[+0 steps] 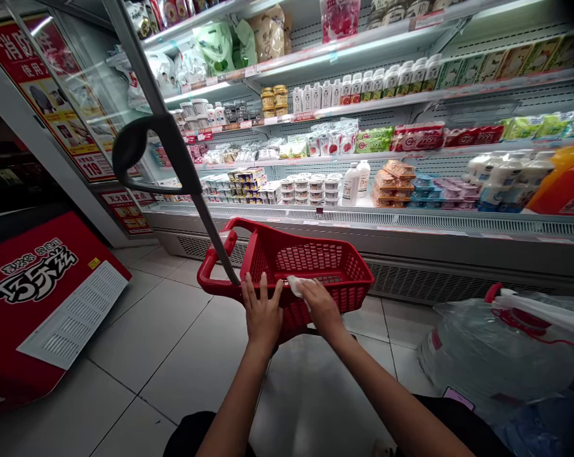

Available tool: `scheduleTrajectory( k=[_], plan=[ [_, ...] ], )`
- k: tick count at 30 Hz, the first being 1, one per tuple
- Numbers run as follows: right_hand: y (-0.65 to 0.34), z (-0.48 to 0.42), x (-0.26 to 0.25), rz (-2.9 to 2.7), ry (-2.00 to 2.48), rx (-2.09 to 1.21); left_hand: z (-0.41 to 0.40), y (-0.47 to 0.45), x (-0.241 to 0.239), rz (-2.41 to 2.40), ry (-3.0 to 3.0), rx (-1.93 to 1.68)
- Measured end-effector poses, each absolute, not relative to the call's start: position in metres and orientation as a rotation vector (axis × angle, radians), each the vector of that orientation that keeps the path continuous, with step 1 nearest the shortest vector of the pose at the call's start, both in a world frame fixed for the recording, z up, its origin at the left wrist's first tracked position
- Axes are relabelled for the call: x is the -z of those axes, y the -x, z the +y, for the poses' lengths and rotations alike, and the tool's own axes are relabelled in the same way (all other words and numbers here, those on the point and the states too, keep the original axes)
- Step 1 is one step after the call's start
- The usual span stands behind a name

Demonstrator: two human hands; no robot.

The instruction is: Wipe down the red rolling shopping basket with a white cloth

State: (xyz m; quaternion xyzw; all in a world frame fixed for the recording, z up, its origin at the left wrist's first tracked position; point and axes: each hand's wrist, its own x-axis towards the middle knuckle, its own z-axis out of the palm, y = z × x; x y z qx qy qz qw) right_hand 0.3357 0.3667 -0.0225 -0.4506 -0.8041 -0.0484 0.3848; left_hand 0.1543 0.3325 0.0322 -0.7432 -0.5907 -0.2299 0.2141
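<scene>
A red plastic shopping cart (337, 251) with perforated basket walls stands in front of me on the floor. Its grey pole (211, 231) rises to the upper left and carries a black handle (156, 155). My left hand (262, 314) lies with fingers spread on the near side of the basket, close to the foot of the pole. Further right, my right hand (322, 308) presses a white tissue or cloth (295, 285) against the basket's near rim. The fingers of that hand partly cover the white piece.
An open refrigerated shelf (411, 231) with bottles, cups and packs runs behind the cart. On the left stands a red freezer cabinet (53, 298). Large clear plastic jugs (496, 343) are at the right, with a phone (458, 398) near them. Pale tiles (173, 355) cover the floor.
</scene>
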Motion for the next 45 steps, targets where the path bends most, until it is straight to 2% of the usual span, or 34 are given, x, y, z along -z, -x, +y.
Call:
scheduleTrajectory(
  k=[5, 14, 24, 34, 41, 45],
  plan=[
    [-0.304, 0.371, 0.012, -2.113, 1.023, 0.12, 0.339, -0.161, -0.02, -1.644, 2.092, 0.577],
    [-0.429, 0.367, 0.058, -1.97, 1.27, 0.229, 0.339, -0.149, -0.024, -1.627, 2.131, 0.601],
    [-0.34, 0.366, 0.037, -2.107, 1.085, 0.218, 0.34, -0.149, -0.021, -1.621, 2.143, 0.639],
    [-0.469, 0.36, 0.067, -1.921, 1.344, 0.254, 0.338, -0.148, -0.018, -1.678, 2.099, 0.682],
    [-0.381, 0.366, 0.045, -2.041, 1.224, 0.234, 0.341, -0.21, 0.004, -1.624, 2.263, 0.565],
    [-0.378, 0.367, 0.04, -2.079, 1.155, 0.197, 0.342, -0.203, 0.008, -1.567, 2.297, 0.512]
  ],
)
